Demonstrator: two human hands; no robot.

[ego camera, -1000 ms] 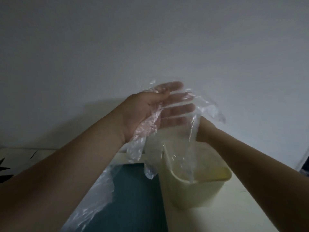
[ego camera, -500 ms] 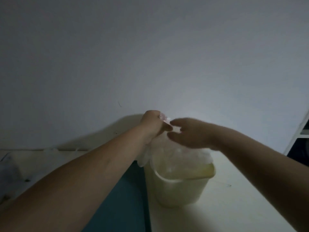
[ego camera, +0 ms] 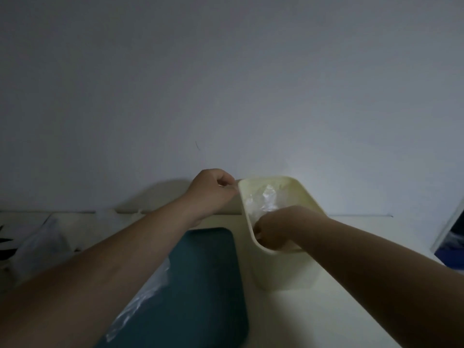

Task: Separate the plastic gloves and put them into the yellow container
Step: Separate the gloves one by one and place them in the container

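The yellow container (ego camera: 288,267) stands on the table against the wall, its opening facing me. Crumpled clear plastic gloves (ego camera: 263,199) lie inside it. My right hand (ego camera: 272,231) reaches down into the container over the near rim, its fingers curled onto the gloves and its fingertips hidden by the wall. My left hand (ego camera: 213,189) is a loose fist touching the container's far left rim corner; I see nothing held in it. More clear plastic (ego camera: 140,305) lies on the teal mat under my left forearm.
A dark teal mat (ego camera: 208,285) lies left of the container. A clear plastic bag (ego camera: 42,242) sits at the far left of the table. The wall rises right behind the container. A white frame edge (ego camera: 449,227) stands at the right.
Both hands have dropped from above the container. My right hand has gone down into it with the gloves, and my left hand has let go and moved to the rim corner.
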